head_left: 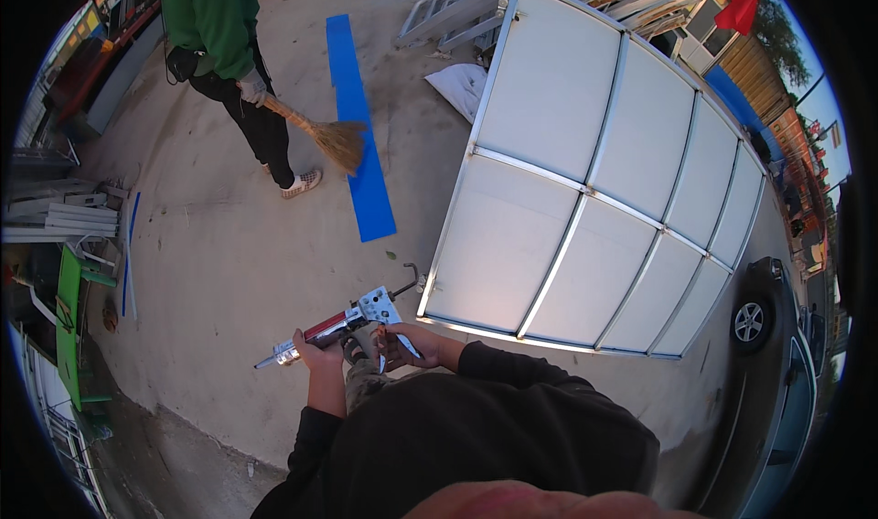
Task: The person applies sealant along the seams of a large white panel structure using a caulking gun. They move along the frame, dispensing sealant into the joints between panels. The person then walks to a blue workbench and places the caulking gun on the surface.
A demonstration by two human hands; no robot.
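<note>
Caulking gun (340, 324) in both hands' grip

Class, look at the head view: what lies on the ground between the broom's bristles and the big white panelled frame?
A long blue strip lies flat on the concrete between the broom and the white panelled frame; the bristles overlap its left edge in the head view.

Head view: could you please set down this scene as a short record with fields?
Setting: outdoor concrete yard
Left hand: under the barrel of a caulking gun, nozzle pointing left
Right hand: at the gun's handle and trigger
Panel: large white framed panel lying on the ground ahead, right of the gun
Co-worker: stands upper left, gloved hand on a broom
Blue strip: flat on the ground beside the broom head
Car: parked at right edge
</note>
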